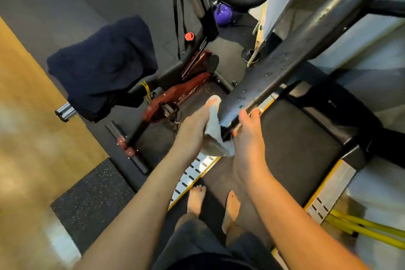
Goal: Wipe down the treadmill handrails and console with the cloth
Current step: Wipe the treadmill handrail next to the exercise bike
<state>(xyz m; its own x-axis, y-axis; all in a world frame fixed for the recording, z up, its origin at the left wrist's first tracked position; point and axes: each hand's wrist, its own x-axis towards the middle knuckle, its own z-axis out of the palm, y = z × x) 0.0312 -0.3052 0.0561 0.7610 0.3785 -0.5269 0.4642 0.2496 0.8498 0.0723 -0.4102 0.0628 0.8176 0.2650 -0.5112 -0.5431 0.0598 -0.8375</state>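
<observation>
Left fingers (209,106): straight and close together, flat on the cloth (215,138), pressing it to the left face of the handrail (291,55); their tips blur into the pale fold
Right fingers (252,113): curled over the handrail's right edge at its lower end, gripping the bar; their tips are hidden behind it
Left hand (195,125): back to the camera, palm unseen, left of the handrail
Right hand (247,131): on the handrail's lower end, covering it
Cloth: pale grey, sandwiched between the left hand and the handrail, with a loose corner hanging below the bar's end between both wrists
Handrail: dark and dotted with droplets, its far end cut off by the frame's top edge
Belt (295,144): black, right of and below the handrail, with bare feet (197,200) on it
Exercise bike (175,96): red, left of the handrail, its saddle hidden under a dark garment (103,61)
Kettlebell (223,14): purple, left of the handrail's far part, half hidden
</observation>
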